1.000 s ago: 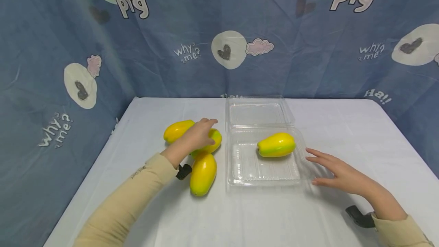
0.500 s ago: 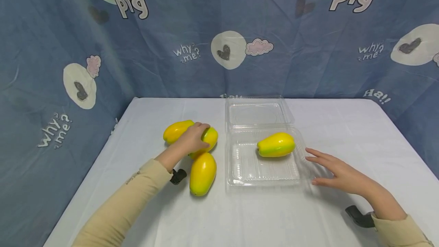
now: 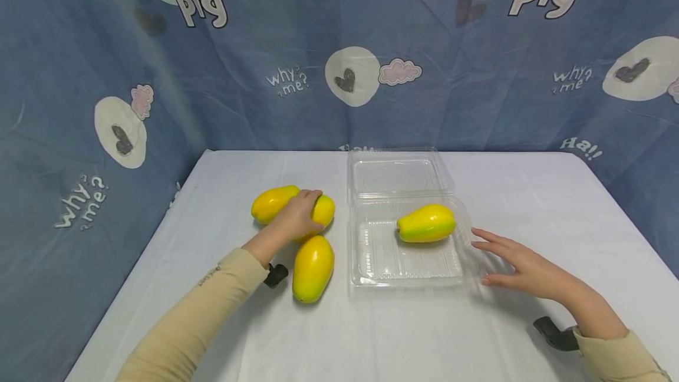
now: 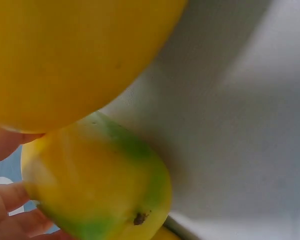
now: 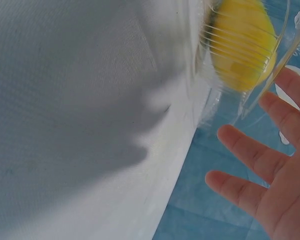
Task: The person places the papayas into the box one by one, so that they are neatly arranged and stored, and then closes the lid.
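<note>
My left hand [image 3: 290, 218] grips a yellow-green papaya [image 3: 325, 211] on the table's left half, fingers over its far side and thumb on the near side. In the left wrist view the fingers touch this papaya [image 4: 100, 180], whose dark stem spot shows. Another papaya [image 3: 272, 204] lies behind the hand, and one more [image 3: 313, 270] lies in front, looming large up close in the left wrist view. A clear plastic clamshell box [image 3: 371, 264] lies open with one papaya [image 3: 426, 224] inside. Right of the box, my right hand [image 3: 522, 265] is spread, holding nothing.
The box's raised clear lid [image 3: 400, 174] extends toward the back of the white-covered table [image 3: 403, 335]. A blue printed cloth [image 3: 254, 117] hangs behind the table and along its left side. Black wrist mounts [image 3: 556, 335] are on both forearms.
My left hand has drawn slightly back to the left and closed round the middle papaya, which has shifted a little left with it. The right hand stays still.
</note>
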The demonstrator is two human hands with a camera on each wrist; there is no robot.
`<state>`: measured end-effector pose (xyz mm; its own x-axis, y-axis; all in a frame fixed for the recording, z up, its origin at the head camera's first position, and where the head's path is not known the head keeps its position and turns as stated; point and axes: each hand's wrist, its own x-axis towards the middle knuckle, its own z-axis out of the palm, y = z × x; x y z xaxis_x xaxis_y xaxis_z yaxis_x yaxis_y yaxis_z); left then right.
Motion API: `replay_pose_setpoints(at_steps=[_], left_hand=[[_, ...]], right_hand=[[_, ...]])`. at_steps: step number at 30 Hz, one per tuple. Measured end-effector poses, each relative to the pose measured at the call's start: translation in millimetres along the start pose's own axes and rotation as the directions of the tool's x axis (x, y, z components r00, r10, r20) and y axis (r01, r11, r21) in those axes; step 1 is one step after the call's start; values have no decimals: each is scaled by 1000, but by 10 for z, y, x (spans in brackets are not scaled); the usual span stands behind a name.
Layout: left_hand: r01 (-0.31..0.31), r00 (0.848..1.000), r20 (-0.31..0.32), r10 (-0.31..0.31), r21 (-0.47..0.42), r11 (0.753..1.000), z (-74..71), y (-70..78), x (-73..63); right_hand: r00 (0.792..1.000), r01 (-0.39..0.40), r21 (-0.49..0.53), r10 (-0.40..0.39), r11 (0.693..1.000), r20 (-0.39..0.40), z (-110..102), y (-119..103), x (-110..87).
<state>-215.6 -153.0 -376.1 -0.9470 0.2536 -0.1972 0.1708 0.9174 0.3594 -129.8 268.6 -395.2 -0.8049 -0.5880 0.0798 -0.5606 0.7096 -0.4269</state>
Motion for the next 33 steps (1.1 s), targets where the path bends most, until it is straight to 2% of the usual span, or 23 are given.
replay_pose_setpoints(at_steps=[13,21,25,28,33], left_hand=[[-20,1000,-19,21,17,1000,-25,7,27],[-46,998,-44,46,-1,999,-171,62,24],[-89,993,-75,87,-24,996,-258,99,5],[-146,984,-114,139,-57,988,-312,144,-1],[-206,972,-147,182,-161,965,-399,271,10]], right_hand=[[1000,8,14,-8,1000,3,5,20,3],[1000,4,16,-4,1000,6,0,12,6],[1000,19,24,-19,1000,-3,3,16,7],[1000,24,35,-23,999,-4,8,21,7],[1000,16,45,-16,999,0,17,29,8]])
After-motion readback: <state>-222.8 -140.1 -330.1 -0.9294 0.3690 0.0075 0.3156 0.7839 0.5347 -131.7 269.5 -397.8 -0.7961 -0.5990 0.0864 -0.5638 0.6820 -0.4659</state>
